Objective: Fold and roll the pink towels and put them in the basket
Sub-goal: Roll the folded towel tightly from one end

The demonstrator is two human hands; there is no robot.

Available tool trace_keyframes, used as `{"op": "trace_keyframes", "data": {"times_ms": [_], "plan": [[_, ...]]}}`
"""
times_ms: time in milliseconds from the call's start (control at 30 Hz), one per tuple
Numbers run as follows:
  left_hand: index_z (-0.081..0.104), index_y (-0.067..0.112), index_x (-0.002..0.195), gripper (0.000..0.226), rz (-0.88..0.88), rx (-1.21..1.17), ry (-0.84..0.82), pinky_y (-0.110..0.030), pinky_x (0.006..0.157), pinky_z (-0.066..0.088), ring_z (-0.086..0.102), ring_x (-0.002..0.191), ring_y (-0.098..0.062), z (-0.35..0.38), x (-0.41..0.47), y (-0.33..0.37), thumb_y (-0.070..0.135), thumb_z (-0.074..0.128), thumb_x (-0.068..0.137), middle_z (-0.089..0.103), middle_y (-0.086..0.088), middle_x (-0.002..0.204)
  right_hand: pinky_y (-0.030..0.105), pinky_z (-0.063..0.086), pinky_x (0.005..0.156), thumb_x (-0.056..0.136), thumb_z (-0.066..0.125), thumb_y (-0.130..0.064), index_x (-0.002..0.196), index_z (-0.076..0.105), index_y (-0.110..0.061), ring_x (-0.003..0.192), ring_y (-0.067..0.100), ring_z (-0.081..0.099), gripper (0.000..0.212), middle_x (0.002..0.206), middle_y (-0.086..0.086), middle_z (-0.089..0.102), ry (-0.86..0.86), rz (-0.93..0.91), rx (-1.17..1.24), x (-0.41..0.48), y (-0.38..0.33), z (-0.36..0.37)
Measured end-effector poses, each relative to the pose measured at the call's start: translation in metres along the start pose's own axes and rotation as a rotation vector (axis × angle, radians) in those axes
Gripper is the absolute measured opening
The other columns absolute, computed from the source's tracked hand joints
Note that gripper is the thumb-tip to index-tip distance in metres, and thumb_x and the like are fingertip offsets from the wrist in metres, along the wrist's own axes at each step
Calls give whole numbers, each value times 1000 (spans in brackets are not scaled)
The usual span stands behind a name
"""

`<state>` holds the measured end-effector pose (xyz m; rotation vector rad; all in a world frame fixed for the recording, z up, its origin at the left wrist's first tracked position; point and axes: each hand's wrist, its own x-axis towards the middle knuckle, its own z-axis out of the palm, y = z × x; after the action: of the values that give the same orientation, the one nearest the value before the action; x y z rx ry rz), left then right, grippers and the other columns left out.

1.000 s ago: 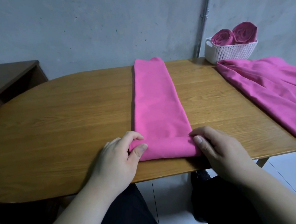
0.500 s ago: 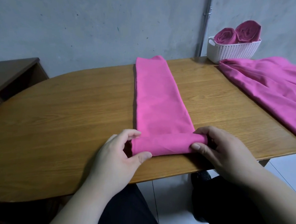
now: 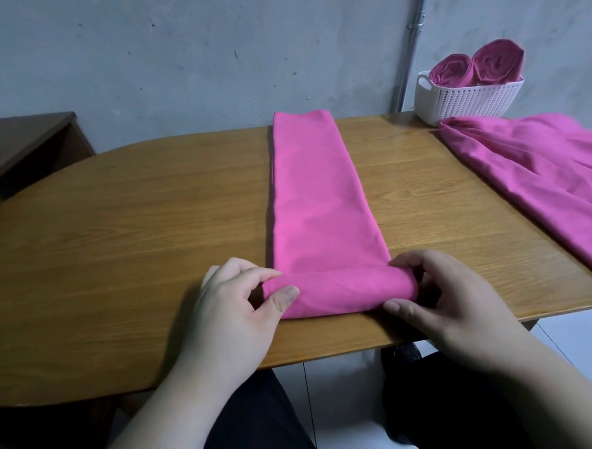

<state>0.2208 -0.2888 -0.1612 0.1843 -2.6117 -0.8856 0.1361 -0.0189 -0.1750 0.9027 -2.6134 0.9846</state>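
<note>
A pink towel, folded into a long narrow strip, lies across the wooden table and runs away from me. Its near end is curled into a short roll at the table's front edge. My left hand pinches the roll's left end between thumb and fingers. My right hand grips the right end the same way. A white perforated basket stands at the back right with two rolled pink towels upright in it.
More pink towel cloth lies spread loosely over the table's right side, touching the basket's front. A dark wooden shelf unit stands to the left of the table. A grey wall and a metal pipe close off the back.
The towel's near end, flat a second ago, has been turned over into a roll. Both hands went from resting at the end's corners to gripping the roll's ends.
</note>
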Motion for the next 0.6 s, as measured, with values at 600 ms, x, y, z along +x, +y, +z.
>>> {"op": "trace_keyframes", "data": {"times_ms": [600], "plan": [[56,36,140,64,38,-43,-82,-1,92,26,40,111,7,-1,-1,-1,65,46,83,50,32,109,10,39,82,80,60,-64,118,55,-36,93,-5,53,47,100,-19,58,40,-17,-13,0,-2,2]]}}
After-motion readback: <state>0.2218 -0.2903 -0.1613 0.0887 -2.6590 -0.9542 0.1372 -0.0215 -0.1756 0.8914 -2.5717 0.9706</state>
